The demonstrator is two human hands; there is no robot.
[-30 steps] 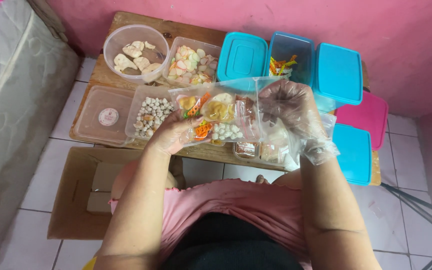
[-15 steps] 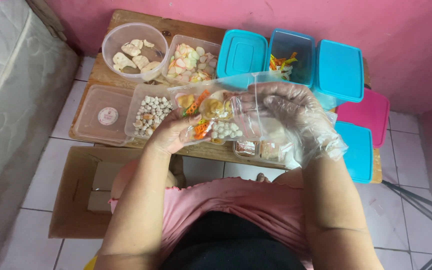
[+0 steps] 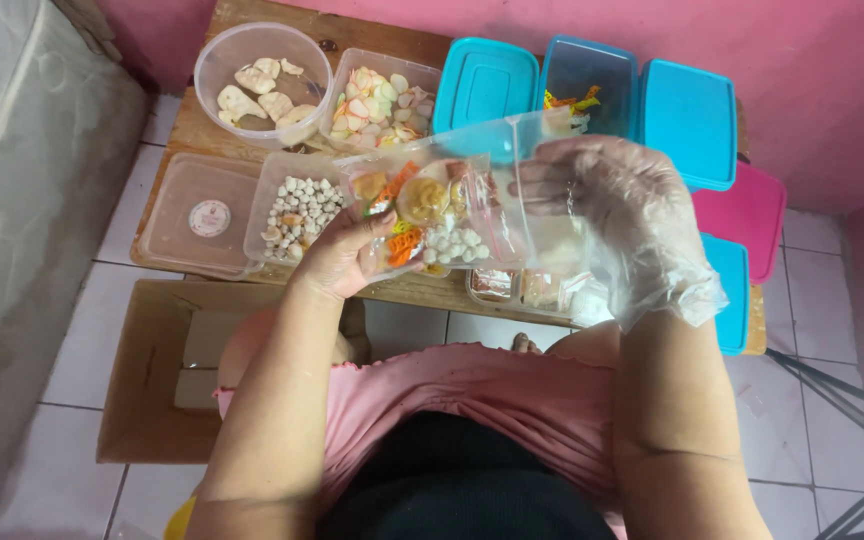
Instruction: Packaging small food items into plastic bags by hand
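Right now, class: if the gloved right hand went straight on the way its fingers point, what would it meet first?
The right hand points left, fingers on the clear bag. Going on, it would probably meet the snacks inside first, then the left hand; depth is unclear.

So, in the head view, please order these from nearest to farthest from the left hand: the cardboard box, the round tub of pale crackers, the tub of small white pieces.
From the left hand:
1. Tub of small white pieces, just left of it on the table.
2. Round tub of pale crackers, at the table's far left corner.
3. Cardboard box, on the floor, lower left.
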